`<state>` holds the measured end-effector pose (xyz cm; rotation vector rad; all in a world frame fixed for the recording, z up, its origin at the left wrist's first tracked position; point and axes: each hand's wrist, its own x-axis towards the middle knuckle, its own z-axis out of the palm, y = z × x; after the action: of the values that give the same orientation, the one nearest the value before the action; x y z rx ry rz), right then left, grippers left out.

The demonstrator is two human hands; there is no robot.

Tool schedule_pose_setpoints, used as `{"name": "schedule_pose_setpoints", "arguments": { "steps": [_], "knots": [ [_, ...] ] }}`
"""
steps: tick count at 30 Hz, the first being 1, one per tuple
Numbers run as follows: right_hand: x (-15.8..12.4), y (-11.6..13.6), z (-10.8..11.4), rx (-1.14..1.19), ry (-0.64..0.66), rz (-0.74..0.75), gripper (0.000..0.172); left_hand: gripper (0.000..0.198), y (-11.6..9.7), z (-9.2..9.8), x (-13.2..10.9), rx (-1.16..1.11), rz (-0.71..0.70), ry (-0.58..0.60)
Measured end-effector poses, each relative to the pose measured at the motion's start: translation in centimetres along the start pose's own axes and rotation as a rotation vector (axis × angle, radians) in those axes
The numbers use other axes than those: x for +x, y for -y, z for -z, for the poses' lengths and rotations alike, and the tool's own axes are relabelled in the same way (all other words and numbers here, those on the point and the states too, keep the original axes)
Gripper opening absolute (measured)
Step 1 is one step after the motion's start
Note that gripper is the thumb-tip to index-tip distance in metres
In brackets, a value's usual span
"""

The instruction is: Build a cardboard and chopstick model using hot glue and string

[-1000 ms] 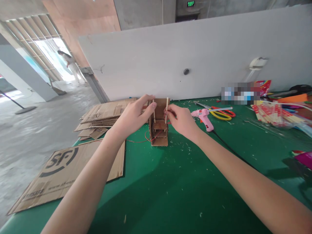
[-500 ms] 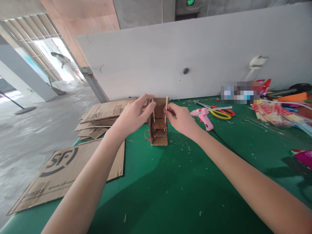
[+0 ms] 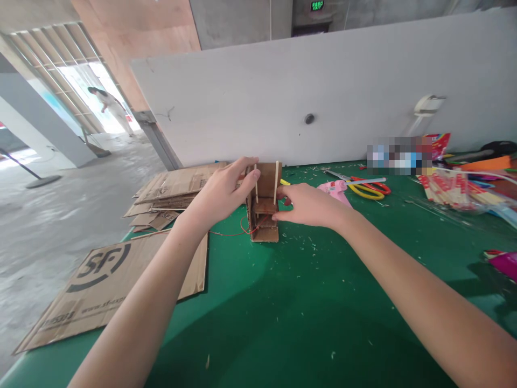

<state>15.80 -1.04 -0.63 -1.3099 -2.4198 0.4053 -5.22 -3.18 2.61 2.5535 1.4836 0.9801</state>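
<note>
A small cardboard model [image 3: 267, 235] stands upright on the green table, with a tall back and stepped shelves. Two thin wooden sticks rise from its upper shelf; the right wooden stick [image 3: 277, 180] stands free of my fingers. My left hand [image 3: 230, 186] is closed on the model's upper left side, thumb against the left stick, other fingers partly hidden behind. At the right side, my right hand [image 3: 307, 205] curls around the model's edge, thumb at the middle shelf and fingertips partly hidden. Red wire [image 3: 230, 233] runs out from the model's left side.
Stacked cardboard pieces [image 3: 169, 186] and a large printed cardboard sheet [image 3: 161, 275] lie left. Behind my right hand are a pink glue gun [image 3: 336, 188] and scissors [image 3: 369, 189]. Packaged sticks [image 3: 448, 188] lie farther right. A white panel [image 3: 250, 102] borders the back; a person [image 3: 111, 105] bends far off.
My right hand has moved off the right stick and down to the middle shelf, its thumb now lower. My left hand stays in place on the model.
</note>
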Motion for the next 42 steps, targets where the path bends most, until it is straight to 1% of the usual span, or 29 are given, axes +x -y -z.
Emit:
{"name": "schedule_pose_setpoints", "arguments": {
  "steps": [2,5,6,7,9,12,14,17,24,29,34,38,42],
  "knots": [
    [0.1,0.0,0.0,-0.014,0.014,-0.011,0.038,0.046,0.2,-0.2,0.1,-0.005,-0.047,-0.042],
    [0.2,0.0,-0.1,-0.017,0.002,-0.002,0.037,0.055,0.0,-0.4,0.3,0.033,-0.171,-0.151],
    [0.2,0.0,-0.1,-0.018,-0.005,0.008,0.036,0.055,-0.3,-0.4,0.4,0.062,-0.219,-0.163],
    [0.2,0.0,-0.1,-0.021,-0.010,0.018,0.034,0.051,-0.6,-0.4,0.5,0.101,-0.268,-0.153],
    [0.1,0.0,-0.1,-0.028,-0.016,0.034,0.030,0.042,-1.2,-0.5,0.7,0.190,-0.349,-0.096],
    [0.1,-0.2,-0.2,-0.031,-0.022,0.053,0.027,0.038,-1.8,-0.8,0.8,0.294,-0.404,-0.015],
    [0.1,-0.3,-0.3,-0.019,-0.026,0.064,0.028,0.043,-1.9,-1.0,0.9,0.318,-0.379,-0.003],
    [0.2,-0.4,-0.3,-0.001,-0.015,0.073,0.029,0.050,-1.7,-1.2,0.8,0.315,-0.333,-0.016],
    [0.2,-0.5,-0.4,-0.013,-0.009,0.055,0.031,0.052,-1.4,-1.3,0.7,0.315,-0.328,-0.041],
    [0.1,-0.5,-0.5,0.005,-0.014,0.062,0.033,0.061,-1.3,-1.2,0.7,0.287,-0.301,-0.002],
    [0.1,-0.2,-0.3,0.016,-0.001,0.061,0.030,0.065,-1.6,-0.9,0.7,0.343,-0.264,0.018],
    [0.2,-0.5,-0.4,0.107,0.020,0.065,0.032,0.065,-2.1,-0.7,0.6,0.407,-0.230,0.039],
    [0.4,-0.9,-0.6,0.238,0.036,0.033,0.036,0.064,-2.2,-0.6,0.6,0.450,-0.222,0.037]
  ]
}}
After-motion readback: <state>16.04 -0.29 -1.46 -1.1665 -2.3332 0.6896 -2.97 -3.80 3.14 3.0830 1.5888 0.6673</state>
